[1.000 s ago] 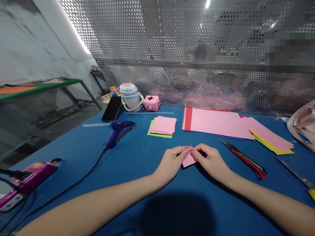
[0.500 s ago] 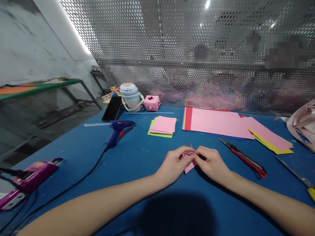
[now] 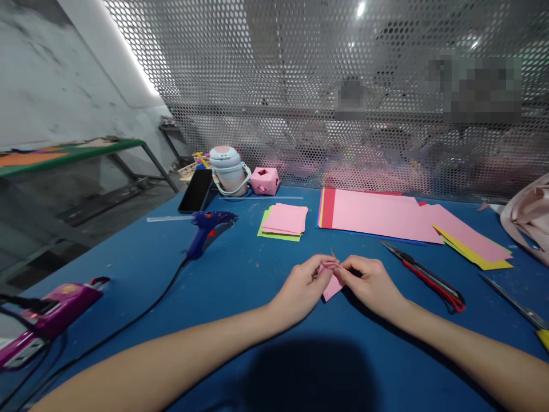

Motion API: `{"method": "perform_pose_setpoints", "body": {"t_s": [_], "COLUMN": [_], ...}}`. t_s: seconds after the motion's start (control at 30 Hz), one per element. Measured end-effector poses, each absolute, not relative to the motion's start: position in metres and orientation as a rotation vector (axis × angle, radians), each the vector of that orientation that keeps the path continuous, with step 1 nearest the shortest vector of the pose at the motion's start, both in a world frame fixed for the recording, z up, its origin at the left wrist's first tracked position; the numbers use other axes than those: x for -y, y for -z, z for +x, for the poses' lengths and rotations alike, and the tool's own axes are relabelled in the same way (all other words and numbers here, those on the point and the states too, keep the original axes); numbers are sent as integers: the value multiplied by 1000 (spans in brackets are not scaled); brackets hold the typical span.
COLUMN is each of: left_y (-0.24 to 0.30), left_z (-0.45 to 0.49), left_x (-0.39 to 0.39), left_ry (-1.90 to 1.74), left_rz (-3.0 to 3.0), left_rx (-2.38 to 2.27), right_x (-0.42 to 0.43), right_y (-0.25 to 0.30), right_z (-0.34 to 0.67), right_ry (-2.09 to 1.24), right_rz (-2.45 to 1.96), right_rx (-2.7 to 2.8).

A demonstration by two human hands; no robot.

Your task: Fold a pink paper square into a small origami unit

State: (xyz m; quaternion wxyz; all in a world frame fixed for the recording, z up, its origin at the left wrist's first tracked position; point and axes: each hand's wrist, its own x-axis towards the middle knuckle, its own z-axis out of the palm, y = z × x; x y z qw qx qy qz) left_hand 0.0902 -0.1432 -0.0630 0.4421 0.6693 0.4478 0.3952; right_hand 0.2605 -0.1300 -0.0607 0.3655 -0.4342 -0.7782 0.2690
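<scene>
Both of my hands rest on the blue table [image 3: 240, 286] and pinch one small folded piece of pink paper [image 3: 331, 286] between them. My left hand [image 3: 301, 288] grips its left side with thumb and fingers closed. My right hand [image 3: 369, 281] grips the right side, fingertips pressed on the upper fold. The paper's lower corner pokes out below the fingers.
A stack of small pink and green squares [image 3: 283, 220] lies just beyond my hands. Large coloured sheets [image 3: 377, 214] lie at the back right. A red box cutter [image 3: 424, 274] lies to the right, a blue glue gun [image 3: 206, 224] with its cord to the left. A pink paper cube [image 3: 264, 179], a white jug [image 3: 229, 170] and a phone [image 3: 196, 190] stand at the back.
My fingers have drawn closer over the pink paper and folded it smaller. Both hands stay in the same spot.
</scene>
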Motion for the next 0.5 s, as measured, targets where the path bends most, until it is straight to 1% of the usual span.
{"method": "perform_pose_setpoints", "body": {"t_s": [0.2, 0.5], "left_y": [59, 62], "left_z": [89, 88], "left_x": [145, 141], "left_ry": [-1049, -1074], "left_rz": [1622, 1696], "left_rx": [-1086, -1068], "right_x": [128, 129], "right_y": [60, 65], "right_z": [262, 265], "right_ry": [-691, -606], "right_rz": [-1145, -1003], "right_rx": [1967, 2050]}}
